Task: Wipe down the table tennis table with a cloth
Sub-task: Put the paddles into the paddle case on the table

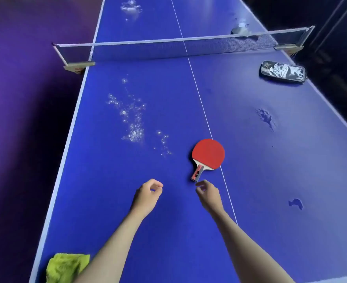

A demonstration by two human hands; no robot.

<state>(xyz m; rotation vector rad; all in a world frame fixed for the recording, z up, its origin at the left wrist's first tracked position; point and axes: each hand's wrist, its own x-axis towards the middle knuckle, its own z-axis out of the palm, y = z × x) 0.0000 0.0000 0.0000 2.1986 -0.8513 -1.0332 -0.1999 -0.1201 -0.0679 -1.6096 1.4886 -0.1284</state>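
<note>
This is a games room for table tennis: a blue counter (168,231) with white lines, a net (178,48) across it, and a red paddle (208,155) lying near.

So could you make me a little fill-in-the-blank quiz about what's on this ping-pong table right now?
1. The paddle lying on the table has a ____ rubber face.
2. The crumpled cloth at the near left edge is ____ in colour.
3. The right hand is just short of the paddle's ____.
4. The black and silver case lies on the near side of the ____.

Missing words: red; yellow-green; handle; net
</note>
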